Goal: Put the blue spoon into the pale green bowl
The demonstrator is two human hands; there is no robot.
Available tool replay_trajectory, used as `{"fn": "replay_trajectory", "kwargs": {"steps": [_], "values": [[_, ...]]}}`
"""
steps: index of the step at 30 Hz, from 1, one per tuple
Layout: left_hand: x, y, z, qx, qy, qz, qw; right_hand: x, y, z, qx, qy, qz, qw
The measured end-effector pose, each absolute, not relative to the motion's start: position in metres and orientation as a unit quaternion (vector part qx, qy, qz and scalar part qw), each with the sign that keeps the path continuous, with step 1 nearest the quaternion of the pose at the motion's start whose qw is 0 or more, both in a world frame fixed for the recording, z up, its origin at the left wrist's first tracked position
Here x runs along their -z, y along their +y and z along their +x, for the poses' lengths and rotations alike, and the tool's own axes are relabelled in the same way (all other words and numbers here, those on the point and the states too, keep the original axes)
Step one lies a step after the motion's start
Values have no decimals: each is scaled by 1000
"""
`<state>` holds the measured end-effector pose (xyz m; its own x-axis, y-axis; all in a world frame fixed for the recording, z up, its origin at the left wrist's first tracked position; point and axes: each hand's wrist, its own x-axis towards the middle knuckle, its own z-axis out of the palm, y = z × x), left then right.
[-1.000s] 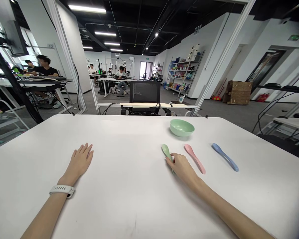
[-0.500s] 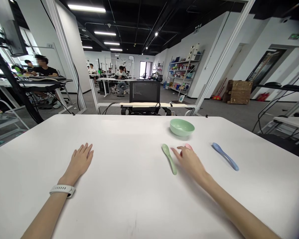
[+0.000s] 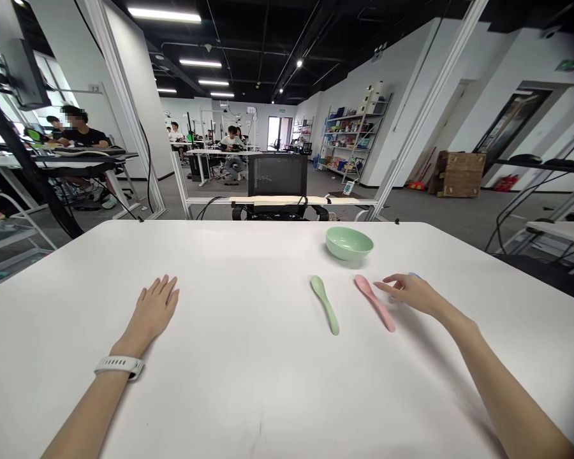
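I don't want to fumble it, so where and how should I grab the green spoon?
Probably pinch the green spoon across the middle of its handle, coming from above and your near side: the handle is slim and points back toward you, with the broader head farther away.

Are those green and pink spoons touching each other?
Apart. The head view shows a bare strip of white table between the green spoon and the pink spoon, end to end.
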<state>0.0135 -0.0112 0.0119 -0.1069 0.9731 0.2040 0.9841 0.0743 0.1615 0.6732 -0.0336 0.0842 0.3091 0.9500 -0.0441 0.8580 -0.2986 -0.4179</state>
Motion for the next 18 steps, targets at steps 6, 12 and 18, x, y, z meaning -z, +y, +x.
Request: {"fn": "replay_trajectory", "kwargs": {"steps": [6, 12, 18], "values": [[-10, -10, 12, 128, -732, -668, 25, -90, -41, 651, -197, -573, -791, 85], [-10, -11, 13, 128, -734, -667, 30, -94, -45, 635, -193, -593, -778, 72], [-13, -12, 14, 121, -733, -669, 16, -100, -48, 631, -203, -584, -783, 67]]}}
